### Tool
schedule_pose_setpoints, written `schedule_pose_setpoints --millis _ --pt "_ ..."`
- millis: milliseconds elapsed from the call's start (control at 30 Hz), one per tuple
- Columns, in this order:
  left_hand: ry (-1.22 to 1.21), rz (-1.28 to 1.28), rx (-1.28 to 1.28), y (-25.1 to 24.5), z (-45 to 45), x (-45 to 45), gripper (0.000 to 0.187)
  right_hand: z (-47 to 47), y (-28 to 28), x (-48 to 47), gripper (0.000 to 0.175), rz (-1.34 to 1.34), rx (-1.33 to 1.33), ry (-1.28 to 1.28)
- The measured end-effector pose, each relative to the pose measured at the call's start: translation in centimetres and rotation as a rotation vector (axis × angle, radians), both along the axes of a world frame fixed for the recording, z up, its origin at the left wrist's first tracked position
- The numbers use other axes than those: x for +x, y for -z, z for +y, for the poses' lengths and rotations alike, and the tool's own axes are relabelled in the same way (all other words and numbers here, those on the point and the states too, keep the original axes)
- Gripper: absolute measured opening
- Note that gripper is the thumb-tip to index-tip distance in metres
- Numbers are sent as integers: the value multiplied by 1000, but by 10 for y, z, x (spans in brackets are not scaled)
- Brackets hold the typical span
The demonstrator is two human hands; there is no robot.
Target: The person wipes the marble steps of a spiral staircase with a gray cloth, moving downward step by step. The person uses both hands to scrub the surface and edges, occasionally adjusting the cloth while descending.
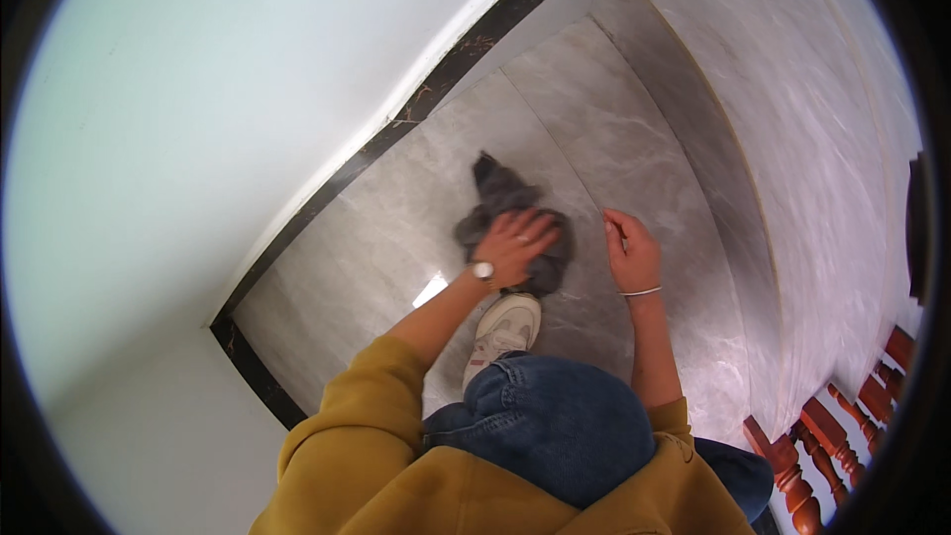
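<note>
A dark grey cloth (pixel 505 189), crumpled and partly blurred, lies on the grey marbled tile floor (pixel 594 134) in front of my shoe. My left hand (pixel 515 245), with a ring and a wristwatch (pixel 483 270), rests spread on top of the cloth, its fingers apart. To the right, my right hand (pixel 634 249) is bent at the fingers over the floor, away from the cloth, with a thin bracelet (pixel 640 292) at the wrist. Whether it holds something small between thumb and fingertips, I cannot tell.
A white wall with a black marble skirting (pixel 327 197) runs along the left. Stone steps (pixel 713 104) rise on the right, with reddish wooden balusters (pixel 806 490) at the lower right. My light sneaker (pixel 505 327) stands close to the cloth, below my bent denim-covered knee.
</note>
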State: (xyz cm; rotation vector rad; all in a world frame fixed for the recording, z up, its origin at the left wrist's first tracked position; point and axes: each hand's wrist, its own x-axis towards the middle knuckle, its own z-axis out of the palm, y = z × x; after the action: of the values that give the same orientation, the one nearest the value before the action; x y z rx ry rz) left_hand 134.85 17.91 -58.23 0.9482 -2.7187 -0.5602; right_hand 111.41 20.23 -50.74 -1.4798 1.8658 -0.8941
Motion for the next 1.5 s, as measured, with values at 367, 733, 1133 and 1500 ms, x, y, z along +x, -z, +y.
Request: schedule_pose_setpoints --millis 367,733,1133,1500 --pt "-1707 -652 111 35 69 326 71 19 31 23 16 86 56 -173" --pt "-1043 -598 110 10 -86 36 87 29 26 18 15 2 100 -78" --pt "628 -302 -29 1 23 -199 72 38 5 -73 18 -114 -83 588" --pt "289 -92 60 27 -19 -120 53 -1 24 -10 32 -73 10 168"
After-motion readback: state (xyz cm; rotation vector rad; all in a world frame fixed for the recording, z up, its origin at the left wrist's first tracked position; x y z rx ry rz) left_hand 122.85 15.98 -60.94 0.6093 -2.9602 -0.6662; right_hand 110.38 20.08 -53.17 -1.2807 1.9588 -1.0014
